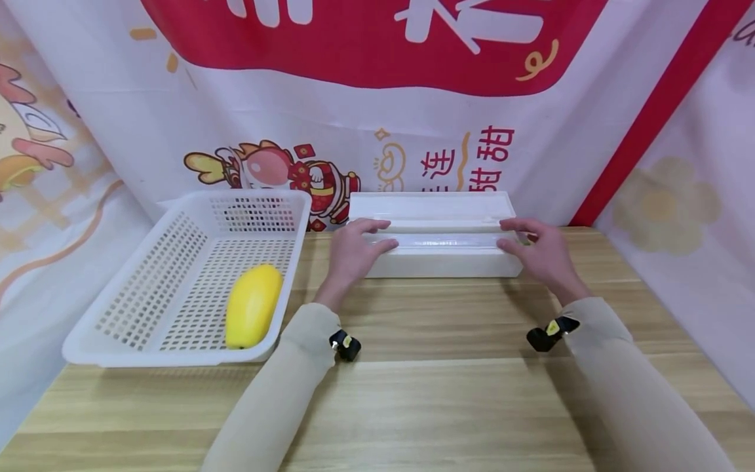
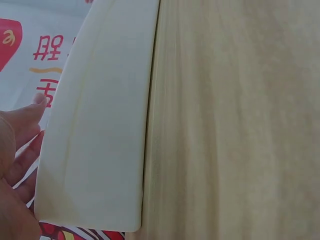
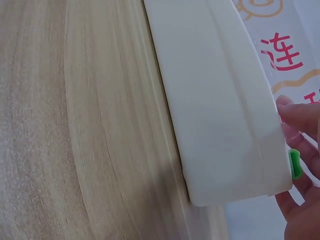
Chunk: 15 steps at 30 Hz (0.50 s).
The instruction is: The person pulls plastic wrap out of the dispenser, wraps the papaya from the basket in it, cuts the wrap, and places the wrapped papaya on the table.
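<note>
A long white cling-film box (image 1: 442, 265) lies at the back of the table with its lid raised. A clear, shiny film roll (image 1: 439, 241) shows inside. My left hand (image 1: 355, 252) is at the box's left end, thumb and index finger spread apart over the top edge. At the right end, my right hand (image 1: 539, 252) is spread the same way. A small green piece (image 3: 296, 164) shows at that end, beside the right fingers. In the left wrist view, the white front wall (image 2: 100, 125) hides the film and part of the left hand (image 2: 20, 155).
To the left stands a white perforated basket (image 1: 177, 357), holding a yellow mango (image 1: 253, 305). The wooden table (image 1: 448, 406) extends in front of the box. A printed white cloth (image 1: 330, 105) hangs close behind.
</note>
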Tool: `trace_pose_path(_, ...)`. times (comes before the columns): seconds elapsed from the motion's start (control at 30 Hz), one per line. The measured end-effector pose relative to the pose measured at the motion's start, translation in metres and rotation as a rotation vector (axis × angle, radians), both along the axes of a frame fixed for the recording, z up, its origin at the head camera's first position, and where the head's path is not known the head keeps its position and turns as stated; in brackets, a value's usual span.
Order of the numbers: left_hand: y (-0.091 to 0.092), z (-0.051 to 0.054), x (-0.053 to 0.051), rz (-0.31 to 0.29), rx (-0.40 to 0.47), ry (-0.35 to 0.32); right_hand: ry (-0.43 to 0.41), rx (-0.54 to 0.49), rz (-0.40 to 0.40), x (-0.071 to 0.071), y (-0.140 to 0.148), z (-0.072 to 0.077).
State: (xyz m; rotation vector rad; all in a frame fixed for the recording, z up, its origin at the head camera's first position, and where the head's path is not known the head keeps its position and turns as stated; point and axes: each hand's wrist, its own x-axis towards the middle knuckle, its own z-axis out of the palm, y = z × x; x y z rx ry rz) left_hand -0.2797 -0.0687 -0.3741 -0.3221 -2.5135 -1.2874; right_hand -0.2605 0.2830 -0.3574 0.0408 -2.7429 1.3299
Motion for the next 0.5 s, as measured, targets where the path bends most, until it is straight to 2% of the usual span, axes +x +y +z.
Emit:
trace_pose_path(0.23,0.004,0.004,-0.009,-0.012,-0.060,-0.091,-0.069,-0.034,0.004,-0.009,0.006,-0.005)
trace_pose_path(0.5,0.002,0.006,-0.012,-0.016,-0.048,-0.086,-0.125,-0.054,-0.028,-0.016,0.002,-0.007)
